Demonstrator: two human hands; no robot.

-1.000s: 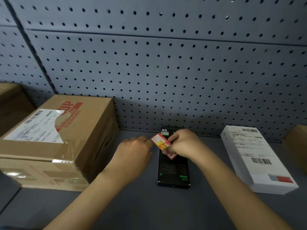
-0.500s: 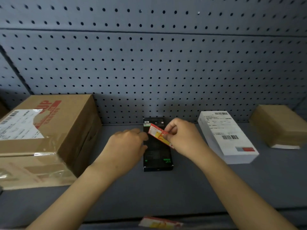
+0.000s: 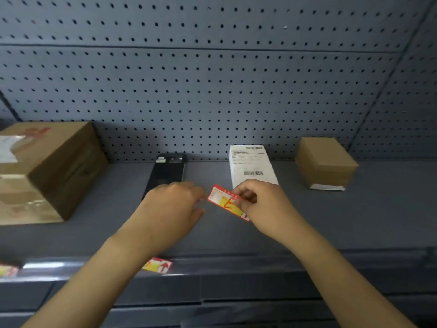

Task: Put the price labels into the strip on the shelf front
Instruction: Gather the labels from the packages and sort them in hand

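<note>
Grey pegboard wall (image 3: 212,91) fills the back, and the grey shelf (image 3: 354,221) runs across below it. Using the black box (image 3: 169,172) at the back of the shelf as our marker: far to its left sits the big cardboard carton (image 3: 54,166), to its right the white box (image 3: 250,165) with barcodes, and further right again the small brown box (image 3: 325,162). In front of the black box, the left hand (image 3: 172,209) hovers with fingers loosely curled, gripping nothing I can make out. Right of it, the right hand (image 3: 262,204) pinches a red and yellow price label (image 3: 225,202), tilted, above the shelf. Down front, the strip (image 3: 236,263) holds a second label (image 3: 158,265) below the left forearm, and a third label (image 3: 7,269) at far left.
</note>
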